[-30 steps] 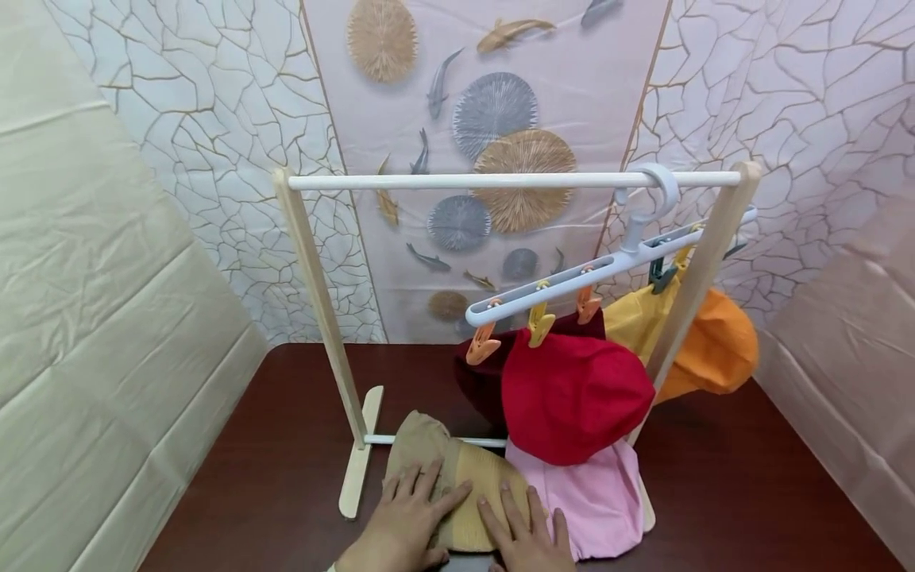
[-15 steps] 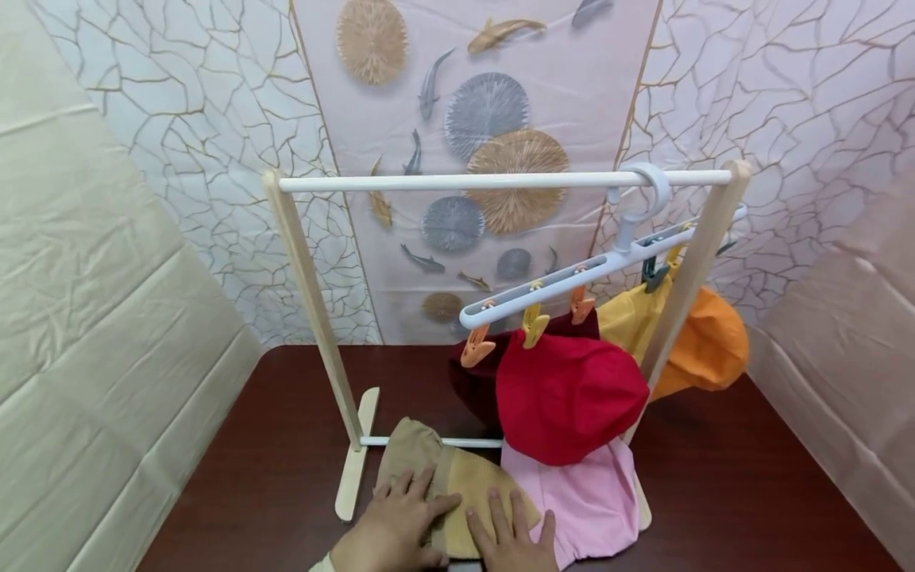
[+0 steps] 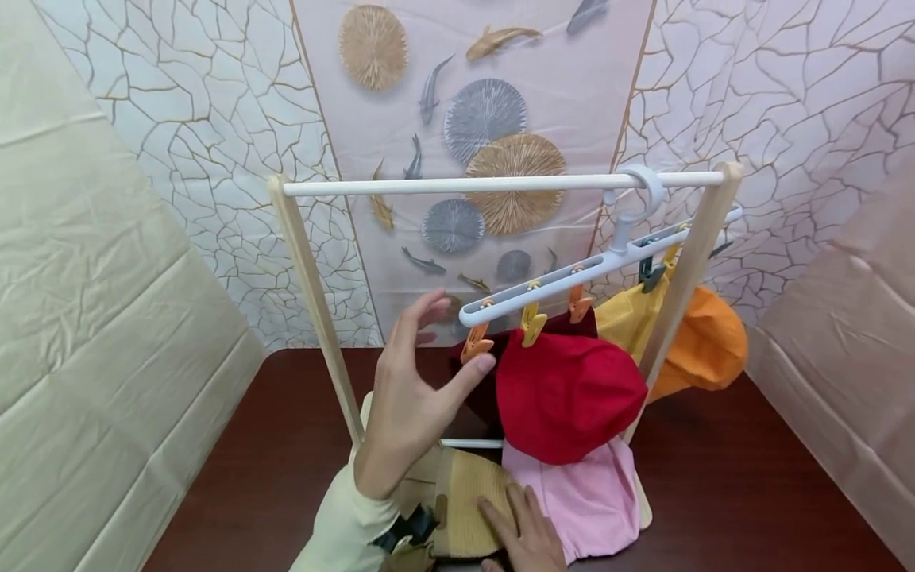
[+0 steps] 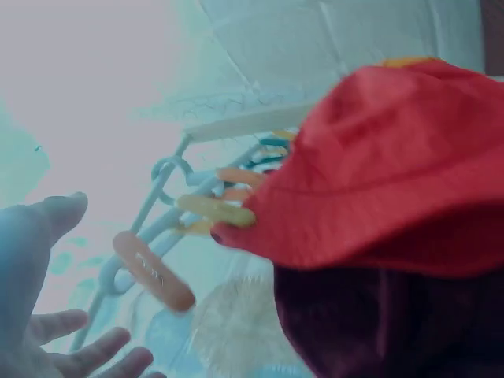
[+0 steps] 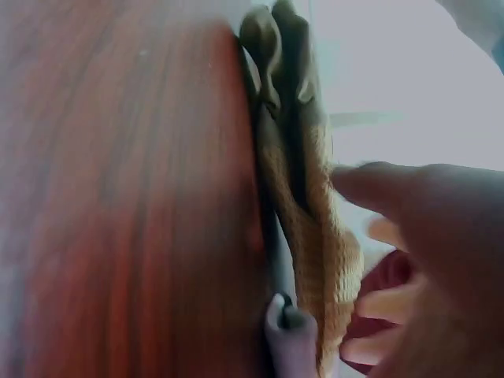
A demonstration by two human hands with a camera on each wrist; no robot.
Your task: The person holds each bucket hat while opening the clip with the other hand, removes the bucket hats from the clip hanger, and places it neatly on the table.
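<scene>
My left hand point(image 3: 411, 389) is raised beside the front end of a pale grey clip hanger point(image 3: 543, 295). Its thumb and fingers are spread around an orange clothespin point(image 3: 475, 342); in the left wrist view a gap shows between them and that clip. Below, my right hand point(image 3: 525, 532) rests with straight fingers on a flattened tan hat point(image 3: 472, 485), whose brim folds show in the right wrist view. From the hanger's yellow clothespin point(image 3: 532, 326) hangs a red bucket hat point(image 3: 568, 393), with a dark maroon hat point(image 4: 339, 323) behind it.
The hanger hooks over the white top bar point(image 3: 429, 187) of a wooden-sided rack point(image 3: 314, 310). Yellow point(image 3: 625, 322) and orange point(image 3: 704, 342) hats hang farther back. A pink hat point(image 3: 593, 500) lies on the dark red-brown table point(image 3: 236, 469), right of the tan one.
My left hand has lifted off the tan hat and moved up to the orange clothespin at the hanger's front end. My right hand stays on the tan hat.
</scene>
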